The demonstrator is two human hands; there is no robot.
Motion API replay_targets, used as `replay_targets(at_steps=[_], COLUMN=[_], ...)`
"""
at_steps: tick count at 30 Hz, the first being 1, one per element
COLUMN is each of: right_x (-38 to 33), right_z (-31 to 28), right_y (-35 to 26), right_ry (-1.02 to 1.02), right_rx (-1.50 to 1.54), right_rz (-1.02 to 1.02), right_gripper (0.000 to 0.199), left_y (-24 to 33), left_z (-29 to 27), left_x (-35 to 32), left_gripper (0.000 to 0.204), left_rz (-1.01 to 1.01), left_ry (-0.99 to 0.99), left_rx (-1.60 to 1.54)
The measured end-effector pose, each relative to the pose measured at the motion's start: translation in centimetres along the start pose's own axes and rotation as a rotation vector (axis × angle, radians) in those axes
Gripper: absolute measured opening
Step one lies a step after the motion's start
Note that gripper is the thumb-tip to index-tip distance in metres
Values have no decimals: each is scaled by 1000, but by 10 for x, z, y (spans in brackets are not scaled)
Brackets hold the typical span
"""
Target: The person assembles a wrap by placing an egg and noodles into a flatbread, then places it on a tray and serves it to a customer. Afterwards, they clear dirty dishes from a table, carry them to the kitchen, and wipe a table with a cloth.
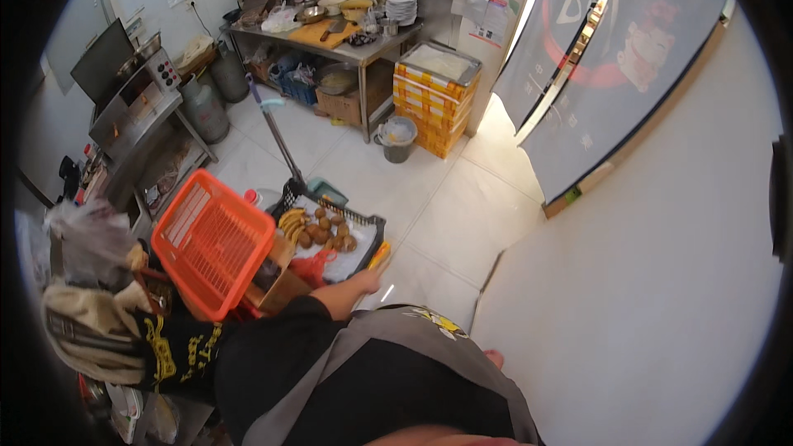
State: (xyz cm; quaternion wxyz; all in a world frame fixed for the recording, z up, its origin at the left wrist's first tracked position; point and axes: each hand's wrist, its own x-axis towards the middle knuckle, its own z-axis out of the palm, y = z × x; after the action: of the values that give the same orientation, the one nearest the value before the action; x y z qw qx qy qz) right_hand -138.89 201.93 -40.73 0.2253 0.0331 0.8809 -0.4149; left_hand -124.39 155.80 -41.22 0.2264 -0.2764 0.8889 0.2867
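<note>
My left hand (368, 281) is low beside the near right corner of a black plastic crate (378, 235), closed around a slim yellow-orange object (380, 254) whose kind I cannot make out. Inside the crate, on a white lining, are bananas (291, 221), several brown roundish fruits or tubers (320, 231) and a crumpled red plastic bag (314, 266). Of my right hand (494, 357), only a small bit shows past the edge of my grey apron (363, 339); its fingers are hidden.
An orange-red plastic basket (216, 239) leans beside a cardboard box (285, 287), left of the crate. Beyond are a grey bucket (398, 140), stacked yellow-white boxes (429, 107) and a metal worktable (363, 54). A stove (136, 116) and gas cylinder (204, 111) stand left; a curtain (595, 74) hangs right.
</note>
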Motion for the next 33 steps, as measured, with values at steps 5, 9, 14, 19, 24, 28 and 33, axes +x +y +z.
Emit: replay_targets(at_steps=[5, 9, 14, 19, 24, 28, 33], right_x=[202, 326, 426, 506, 594, 677, 773], right_z=[-27, -34, -29, -34, -30, 20, 27], right_y=[-202, -348, -484, -570, -649, -720, -800], right_ry=[-72, -117, -248, -466, -662, -1001, -879], right_rx=[13, 116, 301, 339, 317, 221, 337], right_rz=[-65, -189, -242, -310, -363, -549, -603], right_gripper=[16, 17, 17, 26, 43, 65, 78], left_y=[-97, -93, -41, 61, 227, 324, 313], left_z=[16, 18, -64, -270, -473, -547, -555], left_x=[23, 55, 195, 454, 636, 701, 734], left_gripper=[25, 26, 44, 63, 37, 31, 17], left_rz=[-431, -754, -477, -273, 155, 191, 110], left_ry=[-321, -33, 158, 130, 464, 512, 446], left_rx=[-302, -754, -669, -579, -309, -514, -934])
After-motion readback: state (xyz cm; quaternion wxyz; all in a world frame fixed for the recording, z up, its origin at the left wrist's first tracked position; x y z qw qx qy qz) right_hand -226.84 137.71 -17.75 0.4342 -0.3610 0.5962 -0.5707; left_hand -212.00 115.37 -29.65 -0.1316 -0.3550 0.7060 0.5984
